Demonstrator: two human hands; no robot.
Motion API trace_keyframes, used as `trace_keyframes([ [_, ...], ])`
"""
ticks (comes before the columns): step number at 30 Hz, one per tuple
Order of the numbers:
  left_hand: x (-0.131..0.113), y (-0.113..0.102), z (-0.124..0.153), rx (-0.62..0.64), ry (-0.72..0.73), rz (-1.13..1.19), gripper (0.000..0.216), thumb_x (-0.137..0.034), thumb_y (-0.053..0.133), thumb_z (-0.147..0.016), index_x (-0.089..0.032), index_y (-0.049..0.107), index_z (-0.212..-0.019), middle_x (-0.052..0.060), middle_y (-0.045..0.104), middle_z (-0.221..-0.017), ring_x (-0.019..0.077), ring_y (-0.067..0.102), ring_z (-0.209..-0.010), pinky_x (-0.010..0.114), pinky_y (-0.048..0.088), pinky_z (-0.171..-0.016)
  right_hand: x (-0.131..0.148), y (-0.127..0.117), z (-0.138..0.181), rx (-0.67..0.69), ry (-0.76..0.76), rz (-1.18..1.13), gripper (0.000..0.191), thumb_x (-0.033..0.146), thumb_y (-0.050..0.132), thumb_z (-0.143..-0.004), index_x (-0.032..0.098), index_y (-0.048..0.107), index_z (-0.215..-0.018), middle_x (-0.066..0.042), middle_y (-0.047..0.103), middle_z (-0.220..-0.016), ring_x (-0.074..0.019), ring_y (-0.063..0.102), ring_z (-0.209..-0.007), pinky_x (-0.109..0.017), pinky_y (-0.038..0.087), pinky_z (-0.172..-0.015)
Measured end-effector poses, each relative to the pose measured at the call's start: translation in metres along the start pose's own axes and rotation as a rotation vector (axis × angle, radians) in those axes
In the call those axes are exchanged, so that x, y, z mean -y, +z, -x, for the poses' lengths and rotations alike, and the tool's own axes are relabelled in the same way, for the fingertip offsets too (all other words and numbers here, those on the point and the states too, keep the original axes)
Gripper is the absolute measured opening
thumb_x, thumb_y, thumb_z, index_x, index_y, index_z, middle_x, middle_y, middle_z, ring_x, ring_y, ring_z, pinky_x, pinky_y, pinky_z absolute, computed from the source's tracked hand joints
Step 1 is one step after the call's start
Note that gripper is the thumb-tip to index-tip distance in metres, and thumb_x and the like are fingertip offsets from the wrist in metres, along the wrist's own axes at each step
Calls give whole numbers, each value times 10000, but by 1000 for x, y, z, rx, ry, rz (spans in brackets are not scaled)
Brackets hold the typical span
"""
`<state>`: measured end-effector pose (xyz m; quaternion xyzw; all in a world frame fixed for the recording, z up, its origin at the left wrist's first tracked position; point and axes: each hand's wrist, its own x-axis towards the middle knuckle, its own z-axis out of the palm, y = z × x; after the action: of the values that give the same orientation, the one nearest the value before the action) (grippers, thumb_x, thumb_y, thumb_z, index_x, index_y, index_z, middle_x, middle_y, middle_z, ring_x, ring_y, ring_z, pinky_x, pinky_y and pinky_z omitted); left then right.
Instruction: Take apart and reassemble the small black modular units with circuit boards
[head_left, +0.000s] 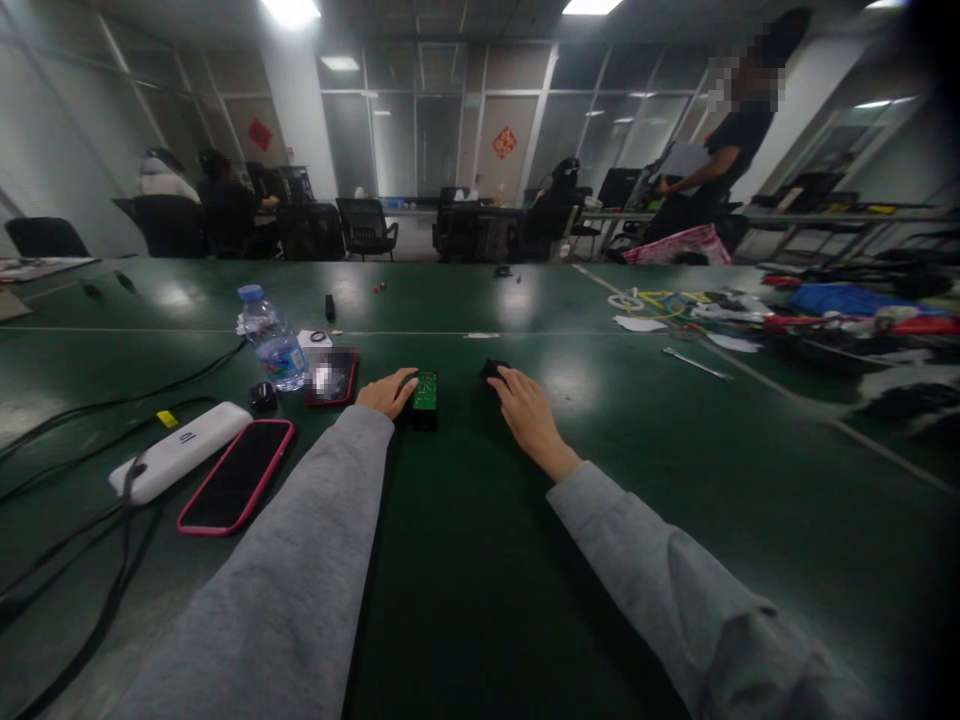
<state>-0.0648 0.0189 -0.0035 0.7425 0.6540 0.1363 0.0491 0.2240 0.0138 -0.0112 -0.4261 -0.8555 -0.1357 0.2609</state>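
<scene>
My left hand [386, 392] lies on the green table [525, 560], its fingers curled against the left side of a small black box with a green circuit board on top [424, 398]. My right hand [525, 410] rests flat to the right of the box, fingers stretched forward, the tips touching a small black object [491, 369]. Both arms wear grey sleeves. Whether the left fingers grip the box or only touch it is not clear.
To the left lie a pink-cased phone [238, 475], a white power bank [180, 448] with black cables, a second phone [330, 377] and a water bottle [274, 345]. Tools and wires clutter the right side [787, 320]. A person stands at the back right [724, 150]; others sit far left.
</scene>
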Motion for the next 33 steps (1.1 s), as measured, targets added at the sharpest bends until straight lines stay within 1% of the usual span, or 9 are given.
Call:
trace_keyframes([
  [4, 0, 0, 0, 4, -5, -3, 522, -567, 167, -946, -366, 369, -1383, 28, 589, -1293, 247, 621, -1069, 381, 471, -878, 8, -2, 0, 40, -67, -79, 369, 211, 484, -919, 155, 496, -1284, -136, 419, -1380, -294, 370, -1285, -507, 346, -1052],
  [6, 0, 0, 0, 1, -3, -5, 526, -571, 159, -945, -368, 366, -1384, 27, 589, -1293, 247, 623, -1064, 382, 473, -872, 12, -2, -1, 33, -61, -114, 394, 310, 484, -938, 153, 480, -1299, -134, 429, -1371, -290, 382, -1278, -506, 345, -1055],
  [10, 2, 2, -2, -3, 4, -1, 533, -578, 150, -942, -369, 368, -1381, 28, 593, -1288, 252, 627, -1056, 387, 479, -859, 12, 4, 0, -48, 51, -119, 519, 330, 471, -925, 126, 367, -1391, -163, 358, -1413, -304, 354, -1299, -498, 358, -1050],
  [14, 3, 4, -2, -8, 8, -2, 517, -562, 164, -950, -366, 370, -1381, 26, 595, -1287, 244, 623, -1069, 380, 475, -873, 7, 14, 3, 2, 221, -138, 591, 337, 473, -890, 95, 328, -1409, -205, 422, -1319, -325, 527, -1107, -470, 508, -863],
  [17, 2, 4, -2, -9, 3, -4, 507, -552, 178, -953, -365, 370, -1383, 21, 582, -1306, 235, 615, -1088, 369, 470, -886, 6, 15, 3, 16, 262, -174, 572, 338, 473, -876, 119, 361, -1391, -178, 469, -1261, -299, 590, -969, -448, 542, -782],
  [23, 3, 3, -1, -8, 15, 2, 517, -554, 168, -952, -354, 373, -1382, 29, 601, -1276, 239, 619, -1077, 368, 473, -880, 2, 1, -1, -305, 354, -206, 580, 322, 464, -894, 165, 302, -1429, -156, 390, -1366, -297, 490, -1158, -436, 499, -896],
  [25, 3, 4, -1, -10, 17, 5, 519, -560, 169, -950, -354, 376, -1380, 30, 603, -1273, 240, 618, -1077, 367, 473, -876, -7, 1, -1, -344, 419, -173, 579, 319, 462, -892, 161, 308, -1427, -160, 384, -1367, -299, 476, -1171, -437, 490, -902],
  [29, 3, 4, 0, -14, 13, 10, 519, -568, 167, -947, -363, 378, -1375, 23, 607, -1265, 239, 625, -1057, 366, 479, -857, -29, 12, 5, -276, 607, -115, 564, 339, 500, -848, 132, 405, -1364, -178, 443, -1276, -303, 544, -1032, -439, 506, -819],
  [33, 2, 2, 0, -8, 5, 6, 526, -574, 160, -944, -370, 368, -1382, 24, 598, -1280, 248, 622, -1065, 382, 479, -860, -40, 23, 10, -156, 613, -53, 517, 285, 515, -806, 115, 489, -1294, -180, 485, -1172, -305, 529, -1004, -442, 481, -828],
])
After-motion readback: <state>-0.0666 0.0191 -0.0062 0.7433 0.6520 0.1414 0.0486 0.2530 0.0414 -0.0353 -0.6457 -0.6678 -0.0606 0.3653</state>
